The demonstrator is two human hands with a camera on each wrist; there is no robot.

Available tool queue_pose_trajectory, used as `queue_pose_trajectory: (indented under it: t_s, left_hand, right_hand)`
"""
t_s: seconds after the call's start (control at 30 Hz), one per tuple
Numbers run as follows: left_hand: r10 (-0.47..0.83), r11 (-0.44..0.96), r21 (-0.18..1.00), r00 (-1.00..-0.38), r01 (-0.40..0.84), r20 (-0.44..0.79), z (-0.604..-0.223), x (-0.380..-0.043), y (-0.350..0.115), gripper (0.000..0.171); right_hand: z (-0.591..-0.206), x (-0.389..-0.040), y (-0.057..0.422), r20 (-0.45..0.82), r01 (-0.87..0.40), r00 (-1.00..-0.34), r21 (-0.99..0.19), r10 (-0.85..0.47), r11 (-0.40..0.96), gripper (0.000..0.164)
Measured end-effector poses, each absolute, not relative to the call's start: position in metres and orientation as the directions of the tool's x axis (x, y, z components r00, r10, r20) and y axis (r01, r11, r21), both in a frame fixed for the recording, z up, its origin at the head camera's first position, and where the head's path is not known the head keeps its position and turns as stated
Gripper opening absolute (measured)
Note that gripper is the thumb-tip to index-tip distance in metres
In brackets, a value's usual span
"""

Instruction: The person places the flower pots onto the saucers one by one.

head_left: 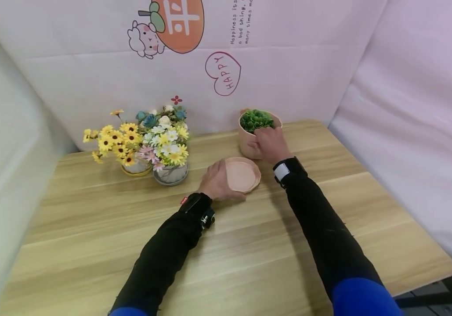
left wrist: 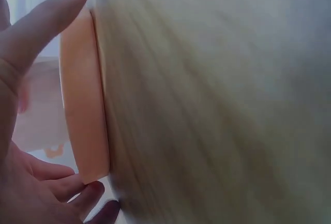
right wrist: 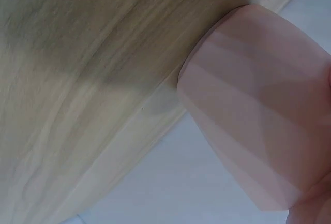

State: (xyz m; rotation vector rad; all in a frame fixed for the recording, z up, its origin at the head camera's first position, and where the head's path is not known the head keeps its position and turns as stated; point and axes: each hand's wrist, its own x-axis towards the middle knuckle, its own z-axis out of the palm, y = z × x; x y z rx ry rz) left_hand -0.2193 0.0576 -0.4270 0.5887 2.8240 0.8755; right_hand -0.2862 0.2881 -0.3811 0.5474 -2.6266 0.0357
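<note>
A shallow pink saucer point(head_left: 243, 174) lies on the wooden table near its back. My left hand point(head_left: 218, 181) holds it from the left, thumb along the near side and fingers along the far side. In the left wrist view the saucer's rim point(left wrist: 85, 100) stands between thumb and fingertips. Just behind, a pink flowerpot point(head_left: 247, 142) carries a leafy green plant point(head_left: 254, 119). My right hand point(head_left: 271, 144) grips the pot's right front rim. The right wrist view has the pot's faceted wall point(right wrist: 253, 100), its base close over the tabletop, with fingers at the rim.
To the left stand two potted flower arrangements, one with yellow daisies point(head_left: 117, 140), the other with mixed blooms point(head_left: 168, 142) in a grey pot point(head_left: 171, 174). A printed white cloth point(head_left: 289, 74) hangs behind the table point(head_left: 226, 254). The table's right edge runs beyond my right arm.
</note>
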Motion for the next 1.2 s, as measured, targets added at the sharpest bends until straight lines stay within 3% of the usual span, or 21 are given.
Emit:
queue_pose_trajectory:
  t_s: [0.37,0.67,1.2]
  left_hand:
    - [0.428,0.675,0.646,-0.902,0.356,0.050,-0.426,-0.226,0.058,0.123]
    - [0.406,0.701,0.649,-0.914,0.296,-0.022,-0.424,-0.224,0.056,0.130]
    - [0.424,0.710,0.633,-0.905,0.308,-0.036,-0.422,-0.209,0.034,0.134]
  right_hand:
    - [-0.380,-0.283,0.279,0.450,-0.359,-0.823,0.063,-0.348,0.931,0.043]
    - [-0.382,-0.287,0.282,0.437,-0.336,-0.838,0.055,-0.325,0.940,0.042]
    - [-0.377,-0.281,0.278,0.399,-0.307,-0.868,0.040,-0.297,0.951,0.042]
